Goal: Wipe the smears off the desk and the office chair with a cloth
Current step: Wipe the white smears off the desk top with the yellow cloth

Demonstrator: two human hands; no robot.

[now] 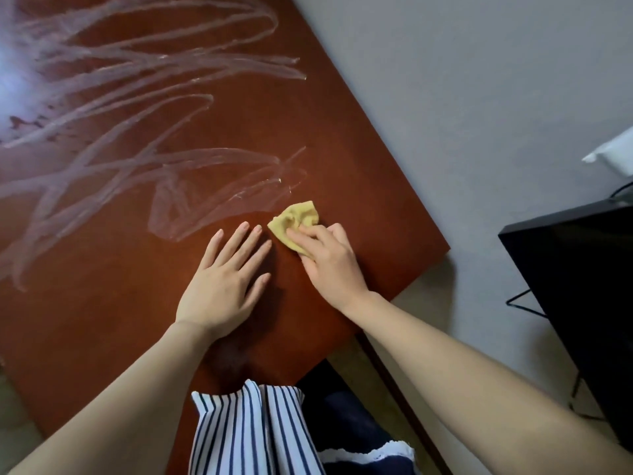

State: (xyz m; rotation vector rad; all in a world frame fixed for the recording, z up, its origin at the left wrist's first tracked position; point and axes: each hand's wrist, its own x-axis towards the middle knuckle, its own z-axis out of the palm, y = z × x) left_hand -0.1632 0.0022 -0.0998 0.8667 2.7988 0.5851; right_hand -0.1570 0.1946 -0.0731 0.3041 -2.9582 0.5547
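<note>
- Looking at the bench (102,320), we'd call this early days. The patch around our hands is clean, but the smears (164,156) sprawl from 9 o'clock up to 12 o'clock, not wiped yet.
- Our right hand (330,265) has its fingers curled, pinching the cloth (296,217) down on the wood near mid-view, right at the smears' near edge.
- Our left hand (226,279) lies flat with its fingers spread, at 9 o'clock from the cloth, holding nothing.
- We can't pick out a chair. The black boxy thing (575,286) at 3 o'clock could be anything, so we reckon that half is all to do.
- Textures: the bench is glossy reddish-brown, hard and flat with a straight edge. The smears are chalky-white looping streaks. The cloth is small, yellow, soft and scrunched.
</note>
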